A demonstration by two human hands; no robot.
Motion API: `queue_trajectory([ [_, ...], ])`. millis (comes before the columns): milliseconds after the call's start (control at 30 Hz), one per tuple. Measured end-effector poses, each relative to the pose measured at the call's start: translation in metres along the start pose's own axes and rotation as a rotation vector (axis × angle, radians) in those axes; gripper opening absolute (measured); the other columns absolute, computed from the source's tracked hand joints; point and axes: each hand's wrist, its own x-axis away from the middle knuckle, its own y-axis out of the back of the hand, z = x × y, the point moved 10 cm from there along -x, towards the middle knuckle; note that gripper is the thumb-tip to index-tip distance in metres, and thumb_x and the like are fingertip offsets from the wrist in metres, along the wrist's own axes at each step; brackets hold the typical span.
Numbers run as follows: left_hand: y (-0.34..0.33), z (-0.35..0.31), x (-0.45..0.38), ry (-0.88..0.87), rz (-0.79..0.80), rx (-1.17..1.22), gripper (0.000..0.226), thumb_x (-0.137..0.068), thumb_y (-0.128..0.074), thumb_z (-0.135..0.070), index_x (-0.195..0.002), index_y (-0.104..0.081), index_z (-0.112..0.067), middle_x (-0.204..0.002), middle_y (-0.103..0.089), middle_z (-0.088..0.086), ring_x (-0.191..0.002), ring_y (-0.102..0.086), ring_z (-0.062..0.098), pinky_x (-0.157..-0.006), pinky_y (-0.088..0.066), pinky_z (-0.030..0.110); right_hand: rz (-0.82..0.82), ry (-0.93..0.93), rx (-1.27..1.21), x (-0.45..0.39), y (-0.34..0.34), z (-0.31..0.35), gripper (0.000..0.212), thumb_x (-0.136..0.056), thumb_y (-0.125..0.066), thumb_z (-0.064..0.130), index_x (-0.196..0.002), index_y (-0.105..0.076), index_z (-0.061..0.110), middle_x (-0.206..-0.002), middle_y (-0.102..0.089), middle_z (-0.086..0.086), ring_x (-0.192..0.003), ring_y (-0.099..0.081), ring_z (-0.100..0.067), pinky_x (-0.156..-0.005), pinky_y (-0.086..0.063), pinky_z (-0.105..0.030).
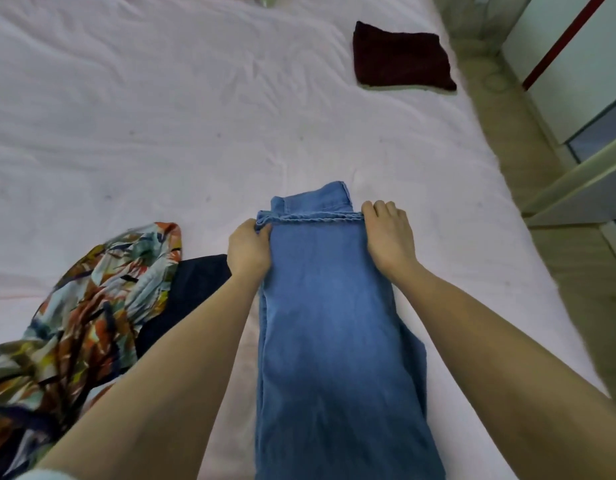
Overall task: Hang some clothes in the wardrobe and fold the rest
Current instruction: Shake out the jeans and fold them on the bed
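No words, labels, brand marks, numbers or signs can be read anywhere in this view.
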Motion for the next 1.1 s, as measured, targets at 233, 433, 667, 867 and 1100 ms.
queue_trajectory([
  [233, -0.018, -0.007, -0.065, -0.005, -0.057, -0.017, 0.024, -0.099, -0.047, -0.028, -0.084, -0.052, -0.009, -0.082, -0.053, 0.003, -0.076, -0.047, 0.021, -0.059, -0.030, 0.028, -0.028, 0.055, 0.017, -0.068, -0.035, -0.005, 0.033, -0.089, -0.039, -0.003, -0.119, -0.049, 0.005, -0.110, -0.054, -0.013, -0.103, -0.047, -0.030, -0.086, -0.034, -0.035],
  [433, -0.030, -0.014, -0.091, -0.022, -0.113, -0.001, 0.021, -0.098, -0.047, -0.025, -0.083, -0.049, -0.010, -0.083, -0.053, 0.005, -0.078, -0.048, 0.023, -0.064, -0.029, 0.027, -0.033, 0.064, -0.010, -0.094, -0.056, -0.012, 0.032, -0.087, -0.039, -0.005, -0.117, -0.049, 0.004, -0.109, -0.054, -0.014, -0.101, -0.046, -0.030, -0.084, -0.033, -0.034],
  [667, -0.030, -0.035, -0.037, -0.341, -0.196, -0.233, 0.047, -0.099, -0.045, -0.027, -0.141, -0.040, -0.007, -0.146, -0.040, 0.012, -0.135, -0.034, 0.031, -0.107, -0.033, 0.041, 0.005, 0.022, -0.206, -0.042, -0.072, 0.008, 0.051, -0.099, -0.043, 0.024, -0.146, -0.033, 0.008, -0.156, -0.023, -0.016, -0.145, -0.017, -0.034, -0.120, -0.009, -0.044],
  [867, -0.105, -0.024, 0.041, -0.685, 0.103, -0.720, 0.065, -0.096, -0.025, -0.052, -0.148, -0.034, -0.014, -0.154, -0.032, 0.007, -0.143, -0.026, 0.030, -0.117, -0.015, 0.046, 0.147, 0.173, -0.117, 0.003, -0.104, 0.031, 0.065, -0.096, -0.020, 0.053, -0.152, -0.022, 0.019, -0.160, -0.014, -0.007, -0.148, -0.010, -0.025, -0.119, -0.004, -0.042],
  [1100, -0.126, 0.017, -0.006, -0.466, 0.230, -0.802, 0.078, -0.091, -0.007, -0.068, -0.152, 0.010, -0.024, -0.160, 0.016, 0.001, -0.147, 0.015, 0.027, -0.120, 0.008, 0.040, 0.327, -0.192, -0.316, -0.027, -0.151, -0.032, 0.071, -0.098, -0.020, 0.058, -0.154, 0.003, 0.021, -0.161, 0.004, -0.009, -0.148, 0.001, -0.024, -0.120, 0.002, -0.040],
])
